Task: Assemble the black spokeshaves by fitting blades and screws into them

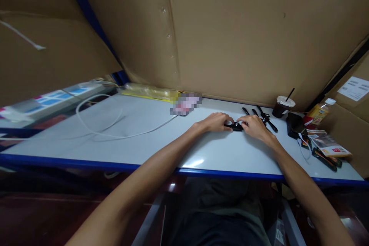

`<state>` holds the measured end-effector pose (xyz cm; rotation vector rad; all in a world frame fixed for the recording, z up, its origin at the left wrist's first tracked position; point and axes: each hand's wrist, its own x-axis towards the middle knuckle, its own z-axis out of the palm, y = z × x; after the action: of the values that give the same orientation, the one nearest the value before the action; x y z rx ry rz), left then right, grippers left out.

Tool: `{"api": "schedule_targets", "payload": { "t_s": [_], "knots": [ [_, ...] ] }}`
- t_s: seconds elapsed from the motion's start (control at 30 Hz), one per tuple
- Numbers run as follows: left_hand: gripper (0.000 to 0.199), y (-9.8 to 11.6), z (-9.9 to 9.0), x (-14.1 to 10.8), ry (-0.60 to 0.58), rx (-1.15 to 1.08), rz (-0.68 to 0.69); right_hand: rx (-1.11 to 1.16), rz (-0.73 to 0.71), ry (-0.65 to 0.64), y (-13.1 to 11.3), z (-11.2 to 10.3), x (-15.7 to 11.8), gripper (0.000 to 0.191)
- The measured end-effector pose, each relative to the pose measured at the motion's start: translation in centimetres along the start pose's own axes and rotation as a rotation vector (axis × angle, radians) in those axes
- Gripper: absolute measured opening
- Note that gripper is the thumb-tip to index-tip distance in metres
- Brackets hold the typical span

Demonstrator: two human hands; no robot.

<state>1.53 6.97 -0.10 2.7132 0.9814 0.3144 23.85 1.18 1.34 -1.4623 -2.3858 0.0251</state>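
Note:
A small, flat black object (pixel 238 127) with a pale mark on top lies low over the white tabletop (pixel 138 134). My left hand (pixel 216 122) grips its left end, fingers bent over it. From the other side, my right hand (pixel 253 126) pinches its right end between thumb and fingers. What kind of object it is cannot be made out, as both hands cover part of it. Just behind my right hand lie several slim black pieces (pixel 270 123), some crossing one another.
A white cable (pixel 121 137) loops over the left side to a blurred-out phone-like item (pixel 186 104). At right stand a lidded dark drink cup (pixel 284 107) and a bottle (pixel 321 112), near a packet (pixel 328 144) and black-and-orange tools (pixel 324 159). A cardboard wall (pixel 230 38) closes the back.

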Motion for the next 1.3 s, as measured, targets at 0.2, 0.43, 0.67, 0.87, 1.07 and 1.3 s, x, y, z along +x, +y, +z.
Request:
{"api": "schedule_targets", "payload": {
  "t_s": [0.2,0.43,0.67,0.87,1.07,1.3],
  "knots": [
    [0.045,0.4,-0.3,-0.1,-0.013,0.008,-0.018,-0.029,0.09,-0.022,0.4,0.0,0.1,0.036],
    [0.046,-0.1,0.0,0.1,0.008,-0.004,-0.02,-0.046,0.082,-0.154,1.5,-1.3,-0.1,0.026],
    [0.043,0.2,-0.3,0.0,0.0,0.023,-0.022,-0.057,0.05,-0.151,0.9,-1.4,-0.1,0.019],
    [0.035,0.6,-0.5,-0.5,0.036,0.137,0.05,-0.076,0.046,-0.155,0.7,-1.3,-0.1,0.02],
    [0.035,1.0,-0.8,-0.7,0.015,0.169,0.042,-0.074,0.061,-0.159,0.6,-1.3,-0.1,0.019],
    [0.03,1.4,-1.0,-0.9,0.02,0.212,0.048,-0.067,0.105,-0.073,1.0,-1.8,-0.4,0.038]
  ]
}}
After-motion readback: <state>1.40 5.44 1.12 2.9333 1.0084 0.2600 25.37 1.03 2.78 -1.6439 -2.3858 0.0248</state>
